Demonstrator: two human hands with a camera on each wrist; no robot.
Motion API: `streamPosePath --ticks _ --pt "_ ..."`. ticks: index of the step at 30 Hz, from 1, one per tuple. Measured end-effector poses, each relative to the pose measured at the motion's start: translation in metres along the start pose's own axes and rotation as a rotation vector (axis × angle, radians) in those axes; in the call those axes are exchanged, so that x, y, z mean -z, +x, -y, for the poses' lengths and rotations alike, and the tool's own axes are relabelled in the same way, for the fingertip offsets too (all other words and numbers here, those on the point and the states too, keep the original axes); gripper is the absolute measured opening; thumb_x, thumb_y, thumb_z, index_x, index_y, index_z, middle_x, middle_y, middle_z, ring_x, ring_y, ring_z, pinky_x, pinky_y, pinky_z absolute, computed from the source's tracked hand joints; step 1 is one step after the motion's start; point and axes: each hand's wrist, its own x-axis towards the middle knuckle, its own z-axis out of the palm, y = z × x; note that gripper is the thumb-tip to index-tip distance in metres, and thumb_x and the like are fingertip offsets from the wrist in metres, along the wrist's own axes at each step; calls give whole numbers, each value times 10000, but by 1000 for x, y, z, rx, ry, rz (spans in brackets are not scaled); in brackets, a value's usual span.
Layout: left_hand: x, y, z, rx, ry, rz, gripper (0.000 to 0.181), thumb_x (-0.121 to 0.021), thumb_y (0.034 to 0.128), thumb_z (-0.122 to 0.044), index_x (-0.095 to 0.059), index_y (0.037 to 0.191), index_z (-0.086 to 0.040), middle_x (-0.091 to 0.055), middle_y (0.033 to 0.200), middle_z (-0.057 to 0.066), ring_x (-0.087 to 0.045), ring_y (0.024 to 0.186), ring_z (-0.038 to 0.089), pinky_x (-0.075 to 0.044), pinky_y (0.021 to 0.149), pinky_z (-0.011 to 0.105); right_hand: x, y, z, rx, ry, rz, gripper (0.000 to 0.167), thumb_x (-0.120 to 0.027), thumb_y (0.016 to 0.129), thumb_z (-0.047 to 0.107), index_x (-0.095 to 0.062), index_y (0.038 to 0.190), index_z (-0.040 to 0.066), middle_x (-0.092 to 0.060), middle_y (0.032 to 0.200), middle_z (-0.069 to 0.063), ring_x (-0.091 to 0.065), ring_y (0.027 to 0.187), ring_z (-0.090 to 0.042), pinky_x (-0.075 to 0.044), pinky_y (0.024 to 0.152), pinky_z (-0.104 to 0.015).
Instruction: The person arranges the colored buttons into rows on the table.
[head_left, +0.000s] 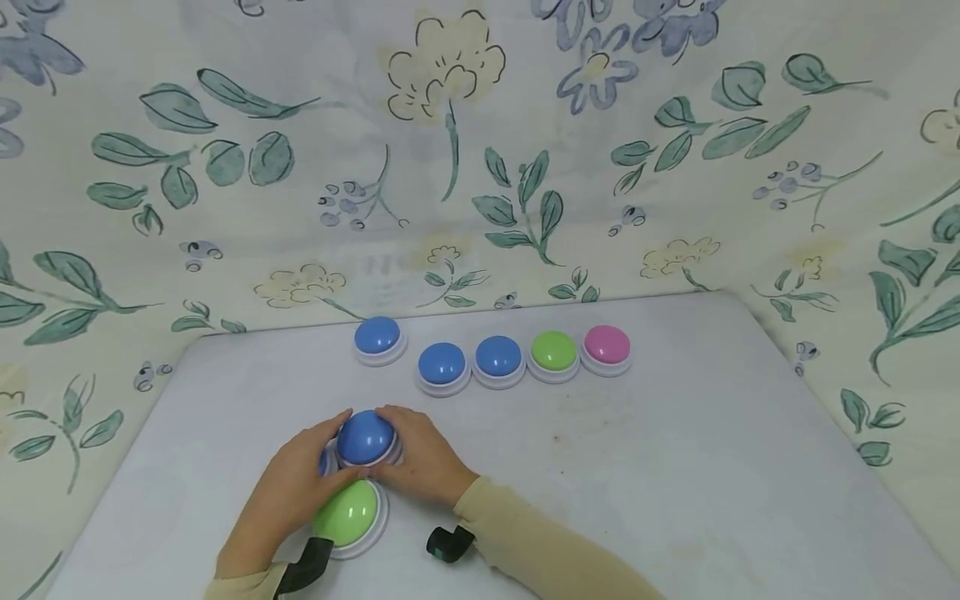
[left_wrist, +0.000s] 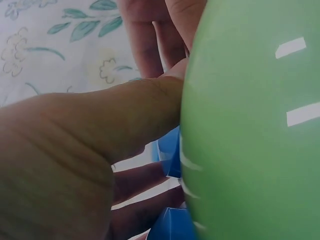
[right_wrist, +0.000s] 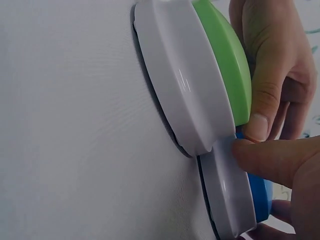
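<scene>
Between my two hands is a blue dome push button (head_left: 366,437) on a white round base. My left hand (head_left: 296,479) holds its left side, thumb toward the near edge and fingers toward the far side. On the right, my right hand (head_left: 423,458) grips the same button, the two thumb tips close together in front. Against its near side sits a green dome button (head_left: 348,512), large in the left wrist view, with its white base seen from the side in the right wrist view. Another blue button (head_left: 324,462) is mostly hidden by my left hand.
Farther back on the white table (head_left: 675,467) stand a lone blue button (head_left: 377,336) and a touching row: two blue buttons (head_left: 442,364), a green button (head_left: 554,352) and a pink button (head_left: 607,345). Floral cloth (head_left: 480,167) hangs behind. Black straps circle both wrists.
</scene>
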Motion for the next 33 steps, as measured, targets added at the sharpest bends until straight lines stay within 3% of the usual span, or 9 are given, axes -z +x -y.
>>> streamPosePath --ticks 7,15,19,33 --pt "-2 1 -1 3 11 8 773 -810 846 -246 -453 1455 66 -574 1350 298 -515 1252 514 -423 1020 671 -4 2 0 -29 -25 15 740 -739 917 362 -407 1509 67 -471 1522 -65 -444 1397 -173 -384 1136 -269" --pt "0 3 4 -9 -13 37 758 -827 832 -223 -476 1433 75 -571 1358 294 -523 1257 502 -444 1021 643 -6 2 -3 -62 20 23 771 -759 902 358 -398 1521 75 -477 1517 -55 -445 1395 -164 -377 1143 -273" --pt "0 5 6 -9 -18 45 770 -854 801 -220 -498 1433 38 -550 1389 287 -515 1267 501 -446 1021 639 -4 3 -2 -41 33 30 757 -773 894 336 -416 1509 75 -488 1507 -56 -452 1387 -165 -379 1140 -269" --pt "-4 11 1 -45 -34 19 742 -821 838 -172 -461 1444 60 -527 1409 296 -518 1267 498 -447 1020 641 0 6 0 -31 -62 22 732 -747 918 335 -417 1509 56 -477 1517 -66 -437 1401 -177 -380 1141 -265"
